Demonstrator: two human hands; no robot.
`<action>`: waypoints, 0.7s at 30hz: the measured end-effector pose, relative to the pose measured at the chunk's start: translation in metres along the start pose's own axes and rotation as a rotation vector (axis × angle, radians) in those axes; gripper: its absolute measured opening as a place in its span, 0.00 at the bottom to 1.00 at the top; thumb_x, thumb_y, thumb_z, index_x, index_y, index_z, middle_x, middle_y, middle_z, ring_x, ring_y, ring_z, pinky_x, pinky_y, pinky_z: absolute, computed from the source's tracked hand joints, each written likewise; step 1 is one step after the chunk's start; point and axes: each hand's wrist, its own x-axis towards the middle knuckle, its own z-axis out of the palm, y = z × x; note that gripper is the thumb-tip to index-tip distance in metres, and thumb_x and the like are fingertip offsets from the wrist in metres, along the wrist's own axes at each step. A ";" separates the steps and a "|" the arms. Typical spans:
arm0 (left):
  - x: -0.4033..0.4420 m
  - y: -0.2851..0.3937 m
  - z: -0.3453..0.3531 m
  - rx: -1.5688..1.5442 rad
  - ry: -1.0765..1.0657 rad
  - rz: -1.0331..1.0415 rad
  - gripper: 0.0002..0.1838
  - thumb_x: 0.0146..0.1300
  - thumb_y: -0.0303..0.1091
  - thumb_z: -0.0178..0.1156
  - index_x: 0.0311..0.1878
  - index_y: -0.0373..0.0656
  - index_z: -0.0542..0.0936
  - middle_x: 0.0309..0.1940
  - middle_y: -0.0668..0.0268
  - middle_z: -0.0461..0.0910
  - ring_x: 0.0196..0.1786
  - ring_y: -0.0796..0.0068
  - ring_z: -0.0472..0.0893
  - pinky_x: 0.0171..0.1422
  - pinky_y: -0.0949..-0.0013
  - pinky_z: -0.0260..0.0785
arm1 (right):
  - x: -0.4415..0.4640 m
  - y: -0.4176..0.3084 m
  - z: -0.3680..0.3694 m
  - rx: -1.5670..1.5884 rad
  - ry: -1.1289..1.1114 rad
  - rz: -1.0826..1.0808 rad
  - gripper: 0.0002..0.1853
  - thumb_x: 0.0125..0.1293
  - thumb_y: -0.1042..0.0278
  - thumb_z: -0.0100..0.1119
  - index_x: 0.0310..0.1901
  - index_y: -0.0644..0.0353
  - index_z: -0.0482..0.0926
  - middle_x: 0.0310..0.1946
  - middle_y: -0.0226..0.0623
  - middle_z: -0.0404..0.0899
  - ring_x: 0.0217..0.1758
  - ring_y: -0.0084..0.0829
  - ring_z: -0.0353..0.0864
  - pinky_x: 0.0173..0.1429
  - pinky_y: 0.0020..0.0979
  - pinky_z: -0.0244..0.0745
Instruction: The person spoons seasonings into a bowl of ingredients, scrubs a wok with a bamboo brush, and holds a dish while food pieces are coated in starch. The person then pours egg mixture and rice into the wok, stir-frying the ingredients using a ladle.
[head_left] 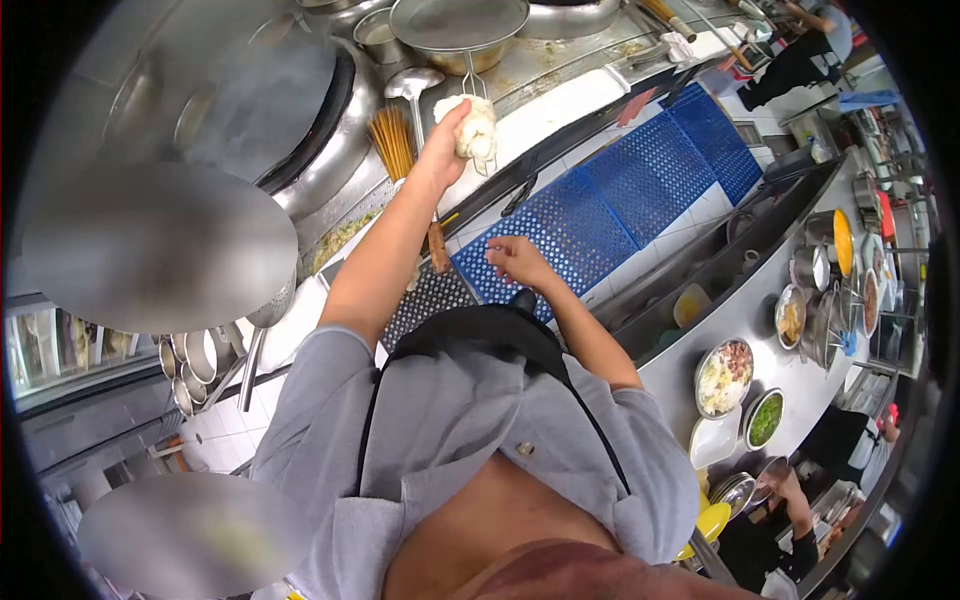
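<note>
My left hand (452, 143) is closed around a bunched white cloth (477, 128) at the front edge of the stove, by the wire handle of a strainer (460, 22). A steel ladle (414, 84) and a bamboo brush (391, 138) lie beside that forearm. My right hand (513, 260) hangs over the blue floor mat (610, 190), its fingers curled; whether anything is between them cannot be made out.
A steaming wok (345, 110) stands at the upper left. On the right, a steel counter (672, 388) bears bowls of food (724, 378) and chopped greens (765, 419). Other people (800, 60) are at the upper and lower right.
</note>
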 end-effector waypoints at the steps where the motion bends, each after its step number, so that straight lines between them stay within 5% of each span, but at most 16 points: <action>1: -0.002 0.003 -0.006 0.024 0.036 0.038 0.20 0.64 0.46 0.60 0.51 0.41 0.77 0.42 0.65 0.83 0.43 0.67 0.82 0.48 0.65 0.75 | 0.004 -0.006 -0.003 -0.100 0.048 -0.044 0.21 0.64 0.62 0.60 0.54 0.67 0.77 0.29 0.38 0.81 0.27 0.26 0.80 0.28 0.27 0.76; 4: -0.030 0.015 -0.019 0.124 0.140 0.228 0.19 0.64 0.41 0.61 0.52 0.37 0.76 0.42 0.60 0.82 0.42 0.67 0.82 0.49 0.64 0.76 | 0.008 -0.054 0.002 -0.307 0.283 -0.384 0.17 0.62 0.62 0.59 0.50 0.64 0.79 0.30 0.44 0.83 0.29 0.34 0.82 0.36 0.31 0.78; 5: -0.052 0.021 -0.015 0.174 0.196 0.362 0.20 0.64 0.40 0.59 0.53 0.35 0.75 0.43 0.59 0.82 0.42 0.65 0.82 0.49 0.63 0.76 | 0.013 -0.071 0.007 -0.207 0.303 -0.385 0.16 0.60 0.62 0.59 0.46 0.62 0.81 0.33 0.48 0.83 0.33 0.39 0.84 0.43 0.35 0.78; 9: -0.136 0.033 -0.039 -0.108 0.258 0.358 0.24 0.65 0.44 0.56 0.56 0.36 0.71 0.42 0.54 0.80 0.41 0.58 0.81 0.46 0.59 0.76 | 0.052 -0.122 0.026 -0.393 0.332 -0.491 0.15 0.63 0.63 0.53 0.46 0.63 0.79 0.34 0.54 0.82 0.37 0.51 0.83 0.45 0.43 0.78; 13: -0.191 0.008 -0.087 -0.103 0.359 0.143 0.28 0.62 0.50 0.57 0.55 0.36 0.71 0.39 0.53 0.80 0.39 0.59 0.81 0.44 0.61 0.77 | 0.093 -0.144 0.059 -0.603 0.268 -0.381 0.19 0.63 0.58 0.54 0.43 0.69 0.76 0.30 0.59 0.80 0.36 0.54 0.82 0.45 0.46 0.77; 18: -0.213 -0.012 -0.100 0.120 0.037 -0.155 0.30 0.60 0.47 0.60 0.56 0.30 0.70 0.40 0.51 0.81 0.37 0.60 0.83 0.44 0.62 0.77 | 0.103 -0.167 0.089 -0.755 0.214 -0.183 0.42 0.55 0.57 0.65 0.64 0.71 0.56 0.42 0.56 0.78 0.48 0.53 0.79 0.47 0.44 0.78; 21: -0.208 -0.016 -0.083 0.091 -0.091 -0.217 0.30 0.58 0.40 0.62 0.58 0.29 0.68 0.44 0.51 0.80 0.43 0.60 0.83 0.49 0.62 0.77 | 0.105 -0.175 0.091 -0.698 0.254 -0.091 0.36 0.53 0.61 0.66 0.61 0.65 0.63 0.43 0.54 0.78 0.47 0.49 0.81 0.48 0.43 0.78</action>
